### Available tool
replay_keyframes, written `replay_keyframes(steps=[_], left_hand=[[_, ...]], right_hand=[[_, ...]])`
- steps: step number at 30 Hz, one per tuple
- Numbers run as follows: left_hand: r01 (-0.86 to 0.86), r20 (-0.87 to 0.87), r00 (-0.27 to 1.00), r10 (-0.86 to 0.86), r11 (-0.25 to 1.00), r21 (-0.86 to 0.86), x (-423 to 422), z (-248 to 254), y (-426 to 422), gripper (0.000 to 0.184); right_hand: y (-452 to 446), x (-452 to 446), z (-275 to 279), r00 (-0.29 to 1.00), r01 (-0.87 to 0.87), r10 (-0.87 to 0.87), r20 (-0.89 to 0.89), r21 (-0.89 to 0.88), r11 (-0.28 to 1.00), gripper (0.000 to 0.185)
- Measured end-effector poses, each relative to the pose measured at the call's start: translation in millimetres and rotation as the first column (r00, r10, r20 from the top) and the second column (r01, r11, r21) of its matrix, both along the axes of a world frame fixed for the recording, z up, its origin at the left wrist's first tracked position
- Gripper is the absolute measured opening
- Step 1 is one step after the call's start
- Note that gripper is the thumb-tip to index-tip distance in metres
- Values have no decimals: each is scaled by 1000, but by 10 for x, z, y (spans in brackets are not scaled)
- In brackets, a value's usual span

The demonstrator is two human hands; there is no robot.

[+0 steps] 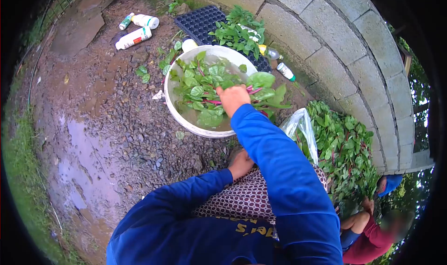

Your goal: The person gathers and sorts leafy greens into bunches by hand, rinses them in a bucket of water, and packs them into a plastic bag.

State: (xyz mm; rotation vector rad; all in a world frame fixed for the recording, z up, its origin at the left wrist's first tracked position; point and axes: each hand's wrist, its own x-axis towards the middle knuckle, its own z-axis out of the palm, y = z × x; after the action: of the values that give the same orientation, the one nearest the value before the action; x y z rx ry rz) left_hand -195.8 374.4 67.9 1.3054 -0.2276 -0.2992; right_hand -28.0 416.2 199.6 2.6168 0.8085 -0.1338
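Observation:
My right hand (pixel 234 98) is closed around a bunch of leafy greens with magenta stems (pixel 214 103), which look like Malabar spinach. It holds them over a white bucket (pixel 170 110) of cloudy water, where many of the leaves lie on the surface. The stems stick out on both sides of my fist, and some leaves reach past the bucket's right rim. Below the bucket, my left hand (pixel 241 164) rests by the patterned cloth (pixel 237 197) on my lap; its fingers are mostly hidden.
A clear plastic bag (pixel 300 130) and a large heap of the same greens (pixel 342 148) lie right. Several bottles (pixel 134 37) lie upper left. Beyond the bucket is a black seedling tray (pixel 200 23) beside a block wall (pixel 321 27). A seated person (pixel 372 237) is lower right.

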Motion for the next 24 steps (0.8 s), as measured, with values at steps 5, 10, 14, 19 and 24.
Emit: replay_keyframes(steps=[5,10,14,19,24], left_hand=[[34,174,984,-43,998,55,233,-179,-268,40],[8,259,963,-73,970,243,426,132,-382,42],[-169,247,965,90,932,319,575,-21,-637,53],[-73,-15,996,85,917,391,947,79,-854,94],[270,-206,959,-196,852,449,1356,217,-1206,96]], right_hand=[[7,-9,-79,995,-93,88,-41,-126,988,22],[-173,55,459,991,-134,135,27,-22,991,25],[-574,118,1066,992,-125,124,25,89,988,50],[-1542,154,1351,958,257,-177,-224,404,878,68],[-2824,-183,1172,862,482,-112,-494,733,480,57]])
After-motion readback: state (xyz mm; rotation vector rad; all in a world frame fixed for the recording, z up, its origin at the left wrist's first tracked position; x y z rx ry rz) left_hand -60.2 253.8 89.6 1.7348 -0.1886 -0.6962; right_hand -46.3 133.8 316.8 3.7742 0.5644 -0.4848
